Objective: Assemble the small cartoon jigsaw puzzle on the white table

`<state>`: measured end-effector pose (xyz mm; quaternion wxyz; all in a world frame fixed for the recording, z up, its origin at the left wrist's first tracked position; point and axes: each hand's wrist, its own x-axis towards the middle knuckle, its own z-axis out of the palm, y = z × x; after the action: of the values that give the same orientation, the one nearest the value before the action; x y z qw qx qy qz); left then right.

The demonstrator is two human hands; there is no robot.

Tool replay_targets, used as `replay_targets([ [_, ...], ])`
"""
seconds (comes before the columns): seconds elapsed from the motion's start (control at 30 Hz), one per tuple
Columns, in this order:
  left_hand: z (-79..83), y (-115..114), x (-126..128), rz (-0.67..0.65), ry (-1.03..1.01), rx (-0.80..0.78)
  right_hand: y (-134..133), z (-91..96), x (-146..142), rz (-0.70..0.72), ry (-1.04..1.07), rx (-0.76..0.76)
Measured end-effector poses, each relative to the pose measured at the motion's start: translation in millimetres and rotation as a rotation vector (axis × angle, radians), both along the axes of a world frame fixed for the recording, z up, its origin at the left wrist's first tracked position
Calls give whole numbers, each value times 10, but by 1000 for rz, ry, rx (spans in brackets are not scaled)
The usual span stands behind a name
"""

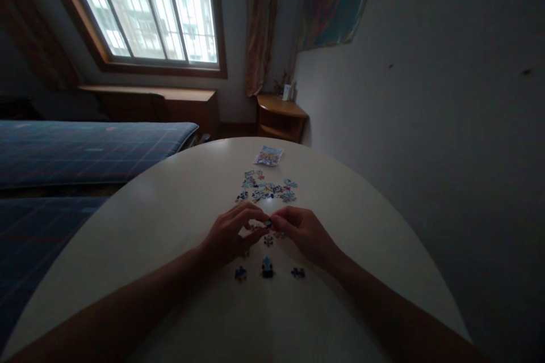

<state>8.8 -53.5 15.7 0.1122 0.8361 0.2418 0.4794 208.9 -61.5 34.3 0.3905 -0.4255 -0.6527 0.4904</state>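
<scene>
Over the white round table, my left hand [232, 232] and my right hand [300, 229] meet at a small dark jigsaw puzzle piece [268, 223]. Thumb and fingers of each hand pinch it from either side. Beneath and between the hands lie a few loose pieces, one of them a light-and-red puzzle piece [268, 240]. Closer to me, a blue-and-black puzzle piece [267, 267] lies between a dark blue piece [240, 273] on the left and another dark piece [298, 273] on the right. Beyond my hands spreads a pile of puzzle pieces [272, 190].
A small printed picture sheet or packet [268, 155] lies at the far side of the white table [170, 210]. To the left is a bed with a plaid mattress [93, 147]. A wooden corner shelf [281, 106] stands behind the table, and a wall [404, 125] rises on the right.
</scene>
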Motion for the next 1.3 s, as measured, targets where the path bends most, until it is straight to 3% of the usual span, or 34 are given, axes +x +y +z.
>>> replay_targets([
  [0.47,-44,21,-12,80,-9,4,-3,-23,10,24,-21,101],
  [0.77,22,18,-9,70,-87,-85,-15,-20,-16,-61,-9,35],
  [0.93,22,-6,6,107,-86,-227,-46,-18,-38,2,53,-7],
  [1.07,37,-39,47,130,-109,-350,-65,-6,-34,21,-9,69],
  [1.3,41,-65,91,97,-192,-517,-68,44,-33,-25,-84,88],
])
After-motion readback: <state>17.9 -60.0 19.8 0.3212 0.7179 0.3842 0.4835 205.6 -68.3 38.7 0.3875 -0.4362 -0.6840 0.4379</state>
